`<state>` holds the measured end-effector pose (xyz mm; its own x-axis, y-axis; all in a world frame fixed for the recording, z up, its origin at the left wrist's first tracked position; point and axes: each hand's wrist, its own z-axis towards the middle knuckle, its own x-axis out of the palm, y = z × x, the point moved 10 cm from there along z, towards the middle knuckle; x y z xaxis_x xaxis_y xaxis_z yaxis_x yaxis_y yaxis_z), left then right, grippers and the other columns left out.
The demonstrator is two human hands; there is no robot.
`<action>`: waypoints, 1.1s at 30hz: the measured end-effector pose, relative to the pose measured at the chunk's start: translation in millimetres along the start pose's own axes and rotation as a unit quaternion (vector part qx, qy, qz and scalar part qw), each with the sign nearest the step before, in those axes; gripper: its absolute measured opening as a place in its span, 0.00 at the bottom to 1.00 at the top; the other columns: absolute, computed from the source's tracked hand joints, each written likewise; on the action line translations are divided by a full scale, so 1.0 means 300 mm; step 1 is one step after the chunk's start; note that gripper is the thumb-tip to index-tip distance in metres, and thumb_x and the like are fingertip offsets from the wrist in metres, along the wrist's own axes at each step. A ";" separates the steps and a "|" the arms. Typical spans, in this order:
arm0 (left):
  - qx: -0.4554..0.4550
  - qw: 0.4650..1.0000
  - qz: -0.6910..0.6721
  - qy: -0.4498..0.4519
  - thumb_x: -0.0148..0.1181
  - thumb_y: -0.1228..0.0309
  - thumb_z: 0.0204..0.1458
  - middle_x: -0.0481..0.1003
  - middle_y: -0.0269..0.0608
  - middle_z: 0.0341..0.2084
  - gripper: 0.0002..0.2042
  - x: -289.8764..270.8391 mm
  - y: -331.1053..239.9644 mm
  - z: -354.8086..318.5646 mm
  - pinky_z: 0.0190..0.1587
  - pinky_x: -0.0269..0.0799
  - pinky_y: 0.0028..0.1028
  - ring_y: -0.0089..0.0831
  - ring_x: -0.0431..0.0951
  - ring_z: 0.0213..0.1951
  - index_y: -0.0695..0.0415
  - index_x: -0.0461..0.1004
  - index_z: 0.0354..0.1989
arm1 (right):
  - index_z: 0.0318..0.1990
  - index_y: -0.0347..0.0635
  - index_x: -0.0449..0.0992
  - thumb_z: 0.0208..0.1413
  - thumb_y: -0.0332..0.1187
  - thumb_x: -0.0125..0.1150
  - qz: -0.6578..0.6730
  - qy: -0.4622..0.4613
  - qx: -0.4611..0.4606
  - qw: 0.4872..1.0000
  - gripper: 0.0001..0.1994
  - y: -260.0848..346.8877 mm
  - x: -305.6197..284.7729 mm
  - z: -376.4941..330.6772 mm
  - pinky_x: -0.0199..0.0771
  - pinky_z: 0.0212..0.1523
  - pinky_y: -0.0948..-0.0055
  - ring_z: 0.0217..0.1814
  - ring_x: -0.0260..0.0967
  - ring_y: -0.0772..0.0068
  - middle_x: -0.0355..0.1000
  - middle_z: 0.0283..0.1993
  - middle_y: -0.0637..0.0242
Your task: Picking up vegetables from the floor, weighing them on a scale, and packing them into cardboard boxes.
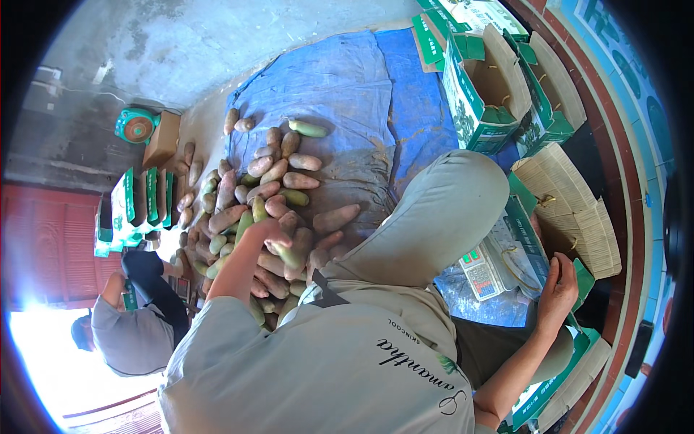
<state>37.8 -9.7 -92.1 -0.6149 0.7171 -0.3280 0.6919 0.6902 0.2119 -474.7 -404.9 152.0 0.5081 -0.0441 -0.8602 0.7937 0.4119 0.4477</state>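
My left hand (269,231) reaches into a pile of long, thick radishes (225,189), some green and some pinkish brown with soil. Its fingers are closed round a pale green radish (293,254) near the pile's right side. On my right, an open green-and-white carton (525,235) with raised brown flaps sits on a digital scale (480,281) with a keypad and lit display. My right hand (559,289) holds the near edge of this carton, fingers bent at the green flap. The carton's inside is mostly hidden.
A blue tarp (318,79) lies under and beyond the pile. Open cartons (486,90) stand at the far right, others (137,206) at the left. A co-worker (137,329) sits at the lower left. A green fan (136,126) stands by the wall; my bent knee (463,188) separates pile and scale.
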 end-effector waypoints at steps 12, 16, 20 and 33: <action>0.036 0.958 -0.085 -0.272 0.62 0.48 0.41 0.76 0.54 0.35 0.30 -0.155 -0.131 0.122 0.47 0.69 0.37 0.45 0.77 0.42 0.65 0.71 0.42 | 0.37 0.35 0.74 0.56 0.27 0.52 0.014 -0.030 -0.015 0.999 0.06 0.029 0.024 0.009 0.70 0.37 0.65 0.36 0.71 0.53 0.72 0.34 0.54; 0.056 0.968 -0.156 -0.187 0.61 0.47 0.41 0.74 0.57 0.40 0.32 -0.089 -0.201 0.125 0.50 0.67 0.38 0.46 0.74 0.46 0.67 0.70 0.44 | 0.35 0.36 0.75 0.53 0.25 0.54 0.040 -0.056 -0.052 0.996 0.05 0.064 0.011 0.022 0.70 0.35 0.64 0.34 0.70 0.51 0.72 0.32 0.55; 0.027 0.957 -0.143 -0.250 0.61 0.48 0.41 0.75 0.58 0.37 0.33 -0.103 -0.157 0.168 0.48 0.69 0.39 0.47 0.75 0.45 0.69 0.69 0.45 | 0.33 0.37 0.74 0.52 0.26 0.55 0.042 -0.062 -0.052 0.996 0.04 0.057 0.007 0.035 0.69 0.33 0.64 0.32 0.70 0.53 0.72 0.31 0.57; 0.053 0.960 -0.180 -0.209 0.65 0.53 0.41 0.76 0.51 0.23 0.31 -0.114 -0.262 0.152 0.22 0.74 0.30 0.35 0.78 0.20 0.73 0.67 0.40 | 0.32 0.39 0.74 0.52 0.29 0.57 0.037 -0.071 -0.041 0.996 0.04 0.027 -0.006 0.014 0.70 0.33 0.65 0.32 0.71 0.55 0.72 0.30 0.59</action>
<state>21.8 -92.9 -139.6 -0.6308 0.3173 -0.7081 0.5118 0.8561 -0.0723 -467.8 -405.4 158.2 0.6110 -0.1365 -0.7797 0.7251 0.4918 0.4821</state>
